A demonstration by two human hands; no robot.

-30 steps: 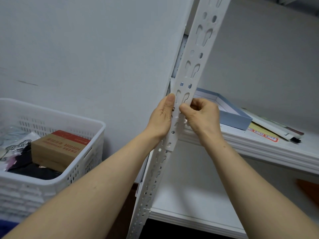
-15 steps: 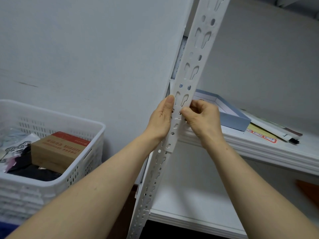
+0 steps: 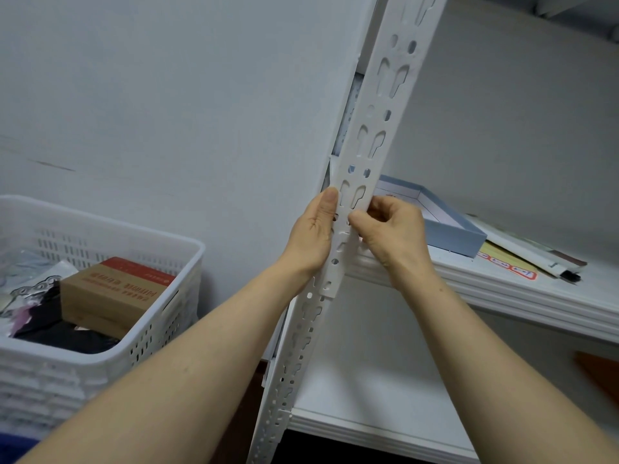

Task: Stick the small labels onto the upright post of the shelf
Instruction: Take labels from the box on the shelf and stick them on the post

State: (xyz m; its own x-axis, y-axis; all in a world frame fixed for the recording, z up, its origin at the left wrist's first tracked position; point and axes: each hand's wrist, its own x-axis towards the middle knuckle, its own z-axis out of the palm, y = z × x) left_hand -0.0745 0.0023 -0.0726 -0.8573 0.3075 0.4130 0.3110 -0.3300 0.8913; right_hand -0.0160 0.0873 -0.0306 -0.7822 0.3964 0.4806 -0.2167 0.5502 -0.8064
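1. Hands meet on the upright post (image 3: 385,112) at mid-frame. My left hand (image 3: 315,239) clasps its 9 o'clock edge, thumb straight up the front face, fingers hidden behind.
2. My right hand (image 3: 398,229) sits at 3 o'clock of the left. Its fingers curl at the post's other edge and the thumb pad lies flat on the face between slots. Both hands therefore hold the post.
3. Label: none distinguishable. It may be white on white or covered by my right thumb; I cannot tell which.
4. Post runs from 7 o'clock low to 1 o'clock high in view, punched with keyhole slots and round holes. Shelf board (image 3: 502,289) meets it just below my right hand.
5. Method (my judgement): steady with the left hand and rub with the right thumb from centre outward. Keep the label on solid metal so that no corner bridges a slot and lifts.
6. Writing:
   - Yellow sheet (image 3: 502,266), 4 o'clock, on the shelf: red-bordered tag, characters too blurred to read.
   - Cardboard box (image 3: 110,296), 8 o'clock, in the white basket (image 3: 157,329): red band, print illegible.
   - Blue tray (image 3: 449,239), 3 o'clock: no writing seen.
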